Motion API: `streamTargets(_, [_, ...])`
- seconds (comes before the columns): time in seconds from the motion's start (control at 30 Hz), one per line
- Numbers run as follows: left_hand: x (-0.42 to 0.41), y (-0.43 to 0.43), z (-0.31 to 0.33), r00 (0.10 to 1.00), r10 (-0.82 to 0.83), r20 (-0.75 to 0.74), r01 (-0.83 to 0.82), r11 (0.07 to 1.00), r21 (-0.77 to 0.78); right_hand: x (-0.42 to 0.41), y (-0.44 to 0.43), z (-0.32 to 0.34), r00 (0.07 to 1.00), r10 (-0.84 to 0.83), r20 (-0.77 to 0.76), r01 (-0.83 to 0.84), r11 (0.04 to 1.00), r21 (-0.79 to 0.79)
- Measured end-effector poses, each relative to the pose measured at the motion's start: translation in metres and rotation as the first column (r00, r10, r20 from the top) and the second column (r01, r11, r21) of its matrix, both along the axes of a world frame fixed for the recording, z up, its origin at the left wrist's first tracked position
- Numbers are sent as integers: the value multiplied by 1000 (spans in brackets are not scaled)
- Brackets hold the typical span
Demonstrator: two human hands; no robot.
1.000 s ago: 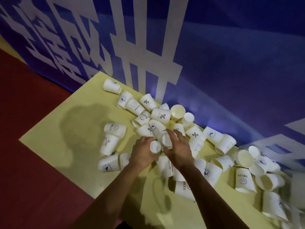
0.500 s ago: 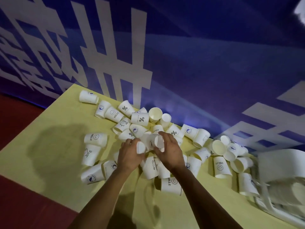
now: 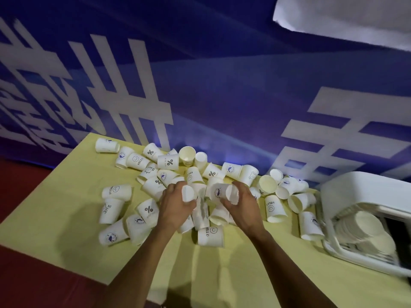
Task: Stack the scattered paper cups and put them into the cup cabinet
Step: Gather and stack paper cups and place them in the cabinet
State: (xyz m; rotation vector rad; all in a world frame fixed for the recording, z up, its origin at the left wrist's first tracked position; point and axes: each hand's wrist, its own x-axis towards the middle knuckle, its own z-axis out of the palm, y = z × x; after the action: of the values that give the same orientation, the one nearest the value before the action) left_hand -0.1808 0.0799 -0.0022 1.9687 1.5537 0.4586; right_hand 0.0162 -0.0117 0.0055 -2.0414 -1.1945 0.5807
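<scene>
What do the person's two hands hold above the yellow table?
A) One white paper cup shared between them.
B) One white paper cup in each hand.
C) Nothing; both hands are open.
B: the left hand grips a white paper cup and the right hand grips a second white paper cup, the two cups apart.

The person's two forearms are bare along their whole visible length, as are the left hand (image 3: 175, 205) and right hand (image 3: 243, 206).

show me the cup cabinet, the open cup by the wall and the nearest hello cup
white plastic cup cabinet (image 3: 360, 187), head view, on its top shell
white open-mouthed paper cup at the back (image 3: 186, 152), head view, inner wall
nearest white paper hello cup (image 3: 211, 237), head view, printed side
</scene>
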Motion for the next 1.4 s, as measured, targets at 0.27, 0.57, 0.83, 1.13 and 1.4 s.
streamTargets(0.27, [62,-66,4,993,36,113,-31,999,-44,63,-78,-9,962,-91,-257,110,992,61])
streamTargets(0.57, [129,-104,3,977,20,213,9,991,-132,116,-132,-12,937,-228,-264,233,972,-14])
streamTargets(0.83, [198,-107,-11,952,-74,297,149,959,-239,154,-166,0,891,-361,-276,388,920,51])
streamTargets(1.13, [260,-141,-6,884,-55,464,254,890,-378,195,-203,13,835,-346,-427,422,902,94])
streamTargets(1.4, [336,-179,11,823,-190,536,439,811,-387,269,-238,32,881,-284,-378,364,918,159])
